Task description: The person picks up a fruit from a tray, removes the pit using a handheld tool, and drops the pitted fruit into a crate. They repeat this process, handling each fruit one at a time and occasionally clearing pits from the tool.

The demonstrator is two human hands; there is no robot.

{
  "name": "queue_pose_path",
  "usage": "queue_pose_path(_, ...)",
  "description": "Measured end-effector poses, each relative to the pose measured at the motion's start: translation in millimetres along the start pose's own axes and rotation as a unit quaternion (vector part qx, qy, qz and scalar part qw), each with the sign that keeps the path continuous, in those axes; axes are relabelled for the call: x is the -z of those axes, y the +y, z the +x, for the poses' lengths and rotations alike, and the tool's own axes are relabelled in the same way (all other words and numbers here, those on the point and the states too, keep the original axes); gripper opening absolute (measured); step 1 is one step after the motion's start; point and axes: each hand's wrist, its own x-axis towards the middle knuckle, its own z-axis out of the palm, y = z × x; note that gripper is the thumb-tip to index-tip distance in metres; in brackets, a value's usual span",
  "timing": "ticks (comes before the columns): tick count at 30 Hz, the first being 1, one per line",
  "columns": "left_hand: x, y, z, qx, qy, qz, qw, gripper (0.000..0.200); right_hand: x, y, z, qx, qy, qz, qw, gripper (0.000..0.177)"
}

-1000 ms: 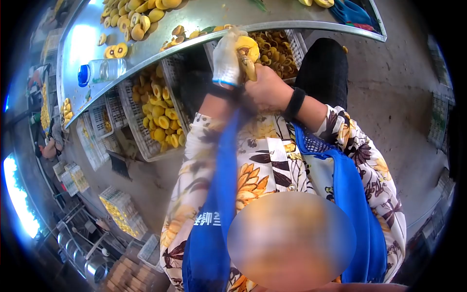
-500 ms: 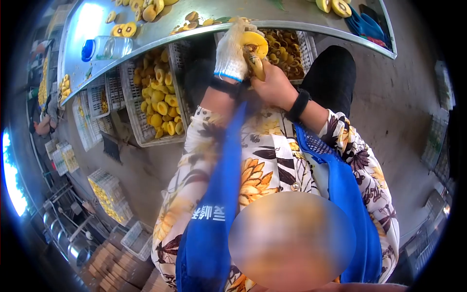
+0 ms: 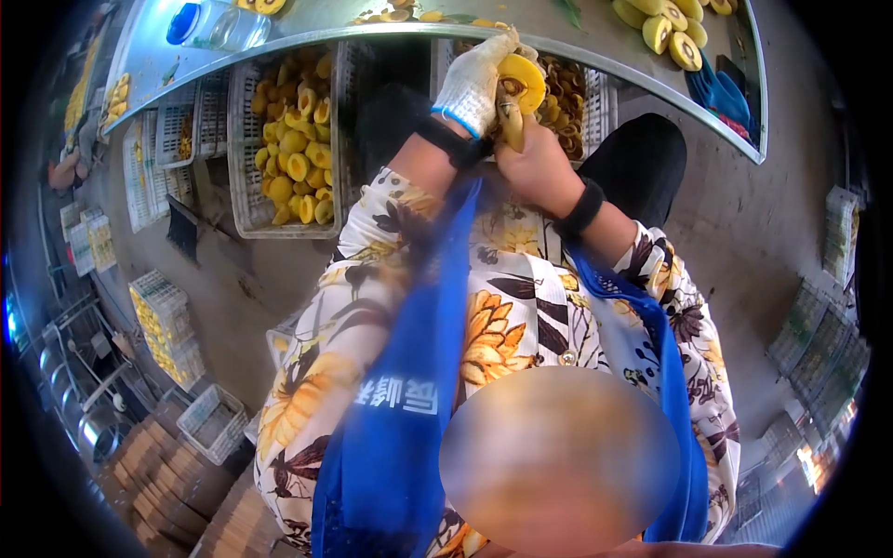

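My left hand (image 3: 472, 86), in a white knitted glove with a blue hem, is closed around a yellow peach half (image 3: 530, 82), its cut face with the brown pit hollow turned toward me. Bare apart from a black wristband, my right hand (image 3: 538, 169) grips the pale yellowish handle of a small pitting tool (image 3: 513, 128). The tool's metal end is at the pit hollow; how deep it goes I cannot make out. Both hands are just in front of the table edge, above a crate (image 3: 605, 107) of brownish peach scraps.
A metal table (image 3: 363, 20) crosses the top, with cut peaches (image 3: 684, 46), a clear bottle (image 3: 240, 28) and blue gloves (image 3: 718, 91) on it. Below its left part stands a white crate (image 3: 244, 206) of peach halves (image 3: 299, 166). My knee (image 3: 646, 153) is at right.
The view has shifted, so the hands appear slightly lower and to the right. My left hand has tilted with the peach half; the tool stays against it.
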Motion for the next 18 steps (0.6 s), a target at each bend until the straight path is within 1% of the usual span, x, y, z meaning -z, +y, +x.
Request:
queue_pose_path(1, 1, -1, -1, -0.011, 0.008, -0.002, 1.000, 0.032, 4, 6, 3, 0.010, -0.064, 0.044, 0.997, 0.024)
queue_pose_path(2, 2, -3, 1, -0.024, -0.010, -0.013, 1.000, 0.032, 10, 13, 4, 0.019, -0.127, 0.088, 0.988, 0.021)
queue_pose_path(4, 5, -6, 4, -0.046, -0.046, -0.035, 0.997, 0.034, 17, -4, 2, -0.082, -0.192, 0.257, 0.944, 0.017)
queue_pose_path(5, 4, -5, 4, -0.040, -0.055, -0.037, 0.997, 0.035, 23, -21, 0, -0.185, -0.189, 0.372, 0.890, 0.015)
queue_pose_path(6, 1, -3, 2, -0.034, -0.065, -0.038, 0.997, 0.036, 27, -35, 0, -0.284, -0.181, 0.477, 0.812, 0.014)
queue_pose_path(7, -1, -1, 1, -0.029, -0.073, -0.040, 0.996, 0.037, 28, -35, 2, -0.292, -0.183, 0.493, 0.799, 0.013)
queue_pose_path(8, 3, -5, 7, -0.005, -0.098, -0.063, 0.993, 0.038, 29, -34, 3, -0.300, -0.184, 0.509, 0.786, 0.012)
queue_pose_path(9, 5, -7, 9, -0.009, -0.086, -0.065, 0.994, 0.038, 28, -33, 3, -0.308, -0.185, 0.524, 0.772, 0.012)
queue_pose_path(11, 6, -11, 11, -0.015, -0.064, -0.067, 0.996, 0.037, 24, -28, 3, -0.299, -0.166, 0.513, 0.787, 0.010)
queue_pose_path(12, 11, -17, 17, 0.003, -0.032, -0.072, 0.997, 0.036, 21, -26, 3, -0.294, -0.156, 0.508, 0.794, 0.009)
queue_pose_path(14, 23, -27, 31, 0.036, 0.031, -0.081, 0.996, 0.035, 11, -19, 4, -0.241, -0.129, 0.430, 0.861, 0.007)
queue_pose_path(15, 22, -26, 28, -0.014, 0.033, -0.040, 0.999, 0.035, 6, -14, 4, -0.214, -0.115, 0.388, 0.889, 0.006)
queue_pose_path(16, 21, -25, 22, -0.064, 0.035, 0.003, 0.997, 0.034, 2, -7, 6, -0.181, -0.105, 0.278, 0.938, 0.006)
queue_pose_path(17, 21, -24, 18, -0.085, 0.035, 0.000, 0.996, 0.034, -3, 1, 10, -0.146, -0.093, 0.163, 0.971, 0.008)
queue_pose_path(18, 20, -23, 13, -0.105, 0.034, -0.002, 0.994, 0.035, -5, 1, 12, -0.091, -0.068, 0.081, 0.990, 0.010)
